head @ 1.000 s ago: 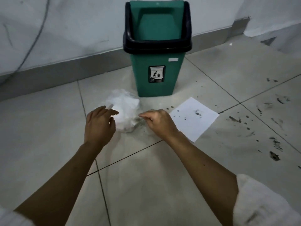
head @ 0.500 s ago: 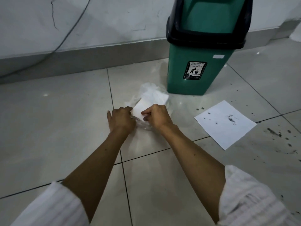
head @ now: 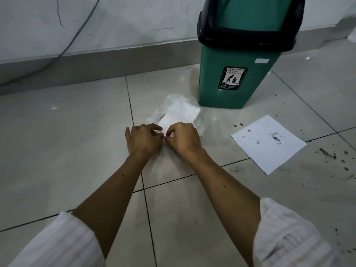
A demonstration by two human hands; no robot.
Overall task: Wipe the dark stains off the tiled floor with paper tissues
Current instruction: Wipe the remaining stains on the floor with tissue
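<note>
1. Centrally in the frame, the left hand (head: 143,139) and the right hand (head: 185,138) meet knuckle to knuckle over the tiled floor (head: 63,151), both forearms reaching up from white sleeves (head: 57,241) at the bottom corners.
2. Both grips are pinched: the fingers of each hand curl in, and their tips come together on the near edge of a white paper tissue (head: 168,120).
3. That tissue runs from the pinch toward the upper right, so the task's thing lies just above the grip, touching the fingertips at its lower end.
4. Its far end leads into a pack of tissues (head: 185,110) in crumpled clear plastic wrapping, which lies on the floor just beyond the hands and just left of the bin's foot.
5. A green waste bin (head: 231,81) with a black rim stands upright in the upper right of the frame, against the grey skirting of the wall (head: 115,26).
6. Right of the hands, a white sheet of paper (head: 267,143) lies flat on the tiles, speckled with dark marks.
7. Dark stains (head: 327,154) scatter over the floor at the right edge of the frame, well apart from both hands, with a few small specks between the sheet and the bin.
</note>
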